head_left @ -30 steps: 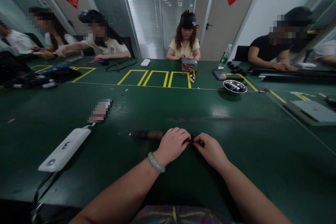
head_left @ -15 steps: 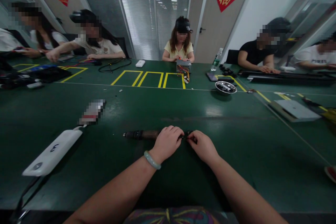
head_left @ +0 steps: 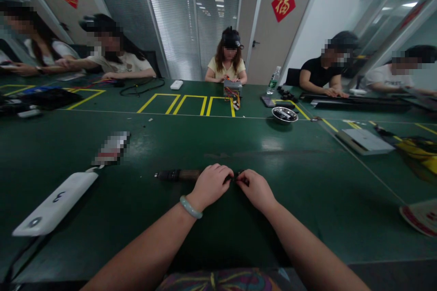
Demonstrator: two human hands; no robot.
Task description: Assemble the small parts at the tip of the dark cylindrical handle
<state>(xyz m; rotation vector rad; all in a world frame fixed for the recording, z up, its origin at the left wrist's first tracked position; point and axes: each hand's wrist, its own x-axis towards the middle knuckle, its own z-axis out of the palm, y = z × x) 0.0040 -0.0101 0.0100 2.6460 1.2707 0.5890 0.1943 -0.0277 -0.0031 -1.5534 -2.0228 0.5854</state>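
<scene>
A dark rod-shaped tool with a brown middle lies crosswise on the green table just in front of me. My left hand, with a pale green bangle on the wrist, is curled over the tool's right end. My right hand meets it from the right, fingertips pinched on a small dark part between the two hands. What exactly the fingers pinch is hidden.
A white box with a cable lies at the near left, a blurred flat item behind it. A metal bowl and grey slab sit to the right. Several people work around the table's far sides.
The view has swung to the right, so everything has slid left in the picture. Both hands stay together on the tool with the same grip.
</scene>
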